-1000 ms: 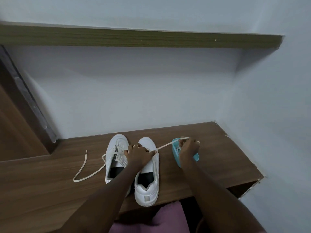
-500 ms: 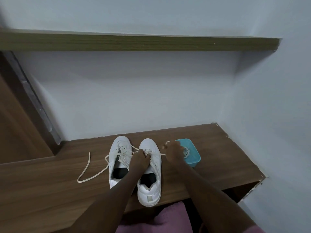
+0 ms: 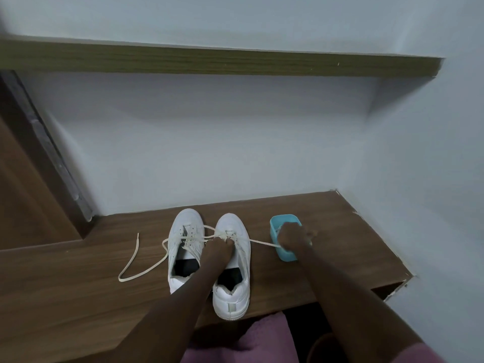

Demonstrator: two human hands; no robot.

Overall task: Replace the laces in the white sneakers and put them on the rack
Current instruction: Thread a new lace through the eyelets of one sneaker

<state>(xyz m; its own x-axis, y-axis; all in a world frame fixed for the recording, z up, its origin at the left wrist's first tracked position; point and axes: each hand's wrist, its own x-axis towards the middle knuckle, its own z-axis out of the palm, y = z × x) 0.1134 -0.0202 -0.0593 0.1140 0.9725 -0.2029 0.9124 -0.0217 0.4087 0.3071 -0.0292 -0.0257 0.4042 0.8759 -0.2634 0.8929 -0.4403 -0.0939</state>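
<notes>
Lace [image 3: 262, 242], flat, taut: left hand [image 3: 216, 246] pinches it at white sneaker [image 3: 231, 223], right hand [image 3: 292, 238] grips end.

left sneaker [image 3: 186, 226] heel: behind forearm [image 3: 188, 292] | teal tub [image 3: 286, 254] contents: perhaps laces, under right hand [image 3: 293, 238]

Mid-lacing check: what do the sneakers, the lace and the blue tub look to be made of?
Sneakers: smooth white leather or a synthetic; matte with a faint sheen, can't tell which.
Lace: flat woven fabric, cream; the loose end lies limp in a loop.
Blue tub: probably moulded plastic; uniform colour, thin rigid walls.
</notes>
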